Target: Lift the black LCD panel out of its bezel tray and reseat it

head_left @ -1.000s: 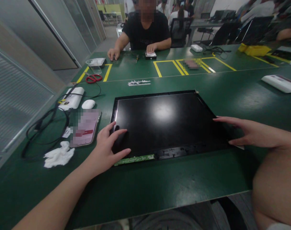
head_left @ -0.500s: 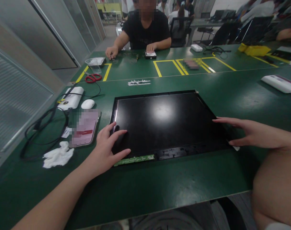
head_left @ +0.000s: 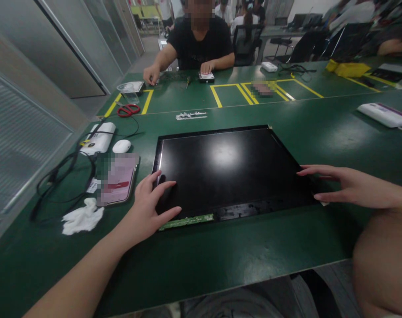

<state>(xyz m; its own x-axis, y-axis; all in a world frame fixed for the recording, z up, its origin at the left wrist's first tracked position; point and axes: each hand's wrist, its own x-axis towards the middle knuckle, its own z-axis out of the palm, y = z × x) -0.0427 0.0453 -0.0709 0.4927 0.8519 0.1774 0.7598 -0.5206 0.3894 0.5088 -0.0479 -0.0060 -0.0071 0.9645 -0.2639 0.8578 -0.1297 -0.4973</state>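
A black flat display panel [head_left: 217,176] lies screen-up on the green table, with a bright light reflected in it. Along its near left edge runs a narrow green circuit board [head_left: 187,221]. My left hand [head_left: 149,201] rests on the panel's left side, fingers spread over the frame and the thumb by the circuit board. At the right edge, my right hand [head_left: 336,183] touches the panel with its fingertips, thumb and fingers apart. A small white piece [head_left: 324,203] shows just under the right thumb. The undersides of both hands are hidden.
Left of the panel lie a phone [head_left: 119,181], crumpled tissue [head_left: 83,218], a white mouse-like object [head_left: 122,146], a white box [head_left: 99,138] and black cables. Beyond are red-handled scissors [head_left: 128,110] and white strips [head_left: 190,115]. Across the table a person handles a small drive-like box [head_left: 206,77].
My right hand has shifted slightly along the panel's right edge, and its fingers have drawn closer together. Less of the white piece shows. My left hand and the panel stay nearly in place.
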